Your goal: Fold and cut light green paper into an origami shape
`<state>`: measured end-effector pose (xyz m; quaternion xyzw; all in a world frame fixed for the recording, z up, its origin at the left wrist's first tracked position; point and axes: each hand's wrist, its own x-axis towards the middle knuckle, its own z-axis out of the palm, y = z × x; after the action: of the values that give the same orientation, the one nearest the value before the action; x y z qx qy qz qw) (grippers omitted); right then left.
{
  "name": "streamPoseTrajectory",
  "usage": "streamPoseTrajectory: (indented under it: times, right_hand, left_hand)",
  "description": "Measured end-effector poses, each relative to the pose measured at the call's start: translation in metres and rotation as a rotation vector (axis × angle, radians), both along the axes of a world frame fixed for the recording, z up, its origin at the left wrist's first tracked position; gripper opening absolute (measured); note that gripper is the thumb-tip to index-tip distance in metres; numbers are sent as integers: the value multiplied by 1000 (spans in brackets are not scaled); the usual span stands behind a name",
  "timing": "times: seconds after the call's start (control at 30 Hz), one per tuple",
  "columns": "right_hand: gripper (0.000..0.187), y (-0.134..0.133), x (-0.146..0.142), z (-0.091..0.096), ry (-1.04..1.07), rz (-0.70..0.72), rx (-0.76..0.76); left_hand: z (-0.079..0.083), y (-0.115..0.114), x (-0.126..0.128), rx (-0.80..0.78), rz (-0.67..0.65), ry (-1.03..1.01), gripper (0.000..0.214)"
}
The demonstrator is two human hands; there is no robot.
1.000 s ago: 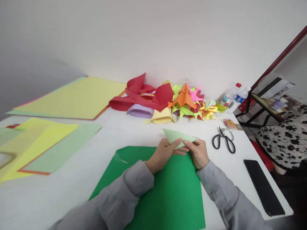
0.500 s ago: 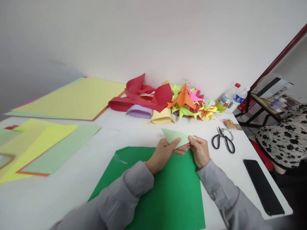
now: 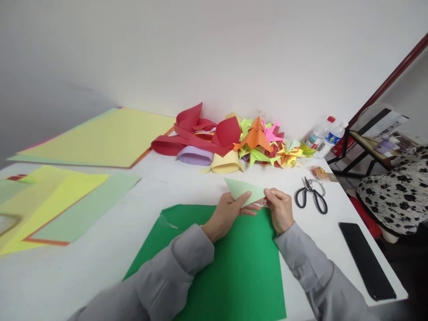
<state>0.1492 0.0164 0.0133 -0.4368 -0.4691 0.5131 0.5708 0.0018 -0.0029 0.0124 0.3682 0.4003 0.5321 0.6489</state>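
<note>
A pale green folded paper [image 3: 245, 191], pointed at its upper left, is held up between both hands above the far edge of a green sheet [image 3: 240, 258]. My left hand [image 3: 227, 215] is closed on its left part, thumb on the near face and fingers behind and below. At the paper's right end, my right hand [image 3: 280, 209] pinches it between thumb and index finger. The folds between the hands are partly hidden by the fingers.
Black-handled scissors [image 3: 310, 196] lie right of my hands, with a black flat case [image 3: 366, 261] nearer. Folded paper shapes [image 3: 257, 138], red paper strips [image 3: 197, 133] and two bottles [image 3: 329, 138] line the wall. Paper sheets [image 3: 90, 138] lie left. A person in patterned cloth [image 3: 394, 191] is at right.
My right thumb and fingers have shifted slightly to the right along the paper's end. The left hand and the paper stay almost in place.
</note>
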Motion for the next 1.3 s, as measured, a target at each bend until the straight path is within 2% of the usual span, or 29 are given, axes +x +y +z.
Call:
streamPoseTrajectory:
  times: [0.2, 0.4, 0.63, 0.7, 0.83, 0.9, 1.0, 1.13, 1.3]
  right_hand:
    - [34, 0, -1, 2, 18, 28, -7]
    - [27, 0, -2, 3, 191, 53, -84]
    - [47, 5, 1, -1, 263, 54, -95]
    - [44, 5, 2, -4, 232, 58, -83]
    - [33, 2, 2, -9, 3, 90, -38]
    - [36, 1, 3, -9, -74, 54, -16]
    - [37, 1, 4, -7, -73, 6, -13]
    - [38, 0, 2, -5, -65, 30, -24]
    - [39, -5, -4, -2, -263, 32, -16]
  left_hand:
    - [2, 0, 0, 9, 2, -7, 36]
    - [3, 0, 1, 7, 8, -9, 40]
    - [4, 0, -1, -8, 49, -21, 47]
    - [4, 0, -1, -1, 41, -22, 46]
    - [4, 0, 0, 0, 8, -6, 43]
    - [5, -1, 1, -5, -9, 3, 43]
    - [6, -2, 2, 6, -18, 13, 42]
    - [7, -3, 2, 32, 26, -28, 39]
    - [1, -3, 3, 57, 27, -10, 33]
